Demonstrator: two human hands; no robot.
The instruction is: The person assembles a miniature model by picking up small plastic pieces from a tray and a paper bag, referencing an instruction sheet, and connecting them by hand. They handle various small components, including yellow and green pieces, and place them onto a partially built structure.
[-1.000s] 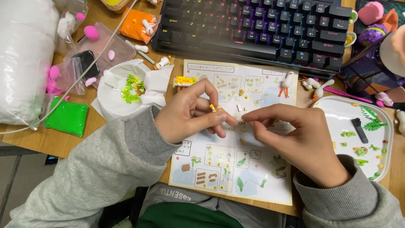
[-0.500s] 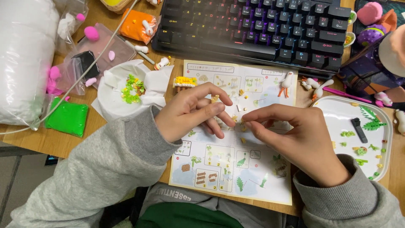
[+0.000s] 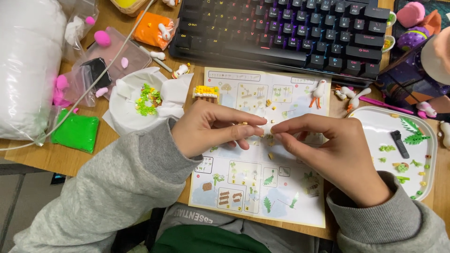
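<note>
Two hands meet over the middle of an instruction sheet (image 3: 262, 187) that lies on a wooden desk (image 3: 33, 157). The left hand (image 3: 206, 129) comes in from the sheet's left edge, its fingers (image 3: 248, 121) pinched narrow around a tiny pale building piece (image 3: 243, 123). The right hand (image 3: 335, 152) comes in from the sheet's right side, thumb and forefinger drawn close together at their tips, almost touching the left fingertips; whether they grip a piece of their own is too small to tell. Both hands hover just above the sheet's centre panels. Both arms wear grey sleeves.

Near the sheet's top left corner sits a small yellow and brown block model (image 3: 206, 93). A white and orange bird figure (image 3: 319, 91) stands on the sheet's top right corner. Beyond the sheet's top edge lies a black keyboard (image 3: 281, 33) with lit keys. To the right of the sheet sits a white tray (image 3: 375, 124) holding small green leaf pieces and a black tool (image 3: 400, 144). To the sheet's left, a white paper dish (image 3: 124, 103) holds a heap of green and yellow bits. Farther left of it lie a green bag (image 3: 75, 131) of pieces, clear bags with pink parts, and a large white bag (image 3: 26, 65). An orange bag (image 3: 150, 29) lies left of the keyboard.
</note>
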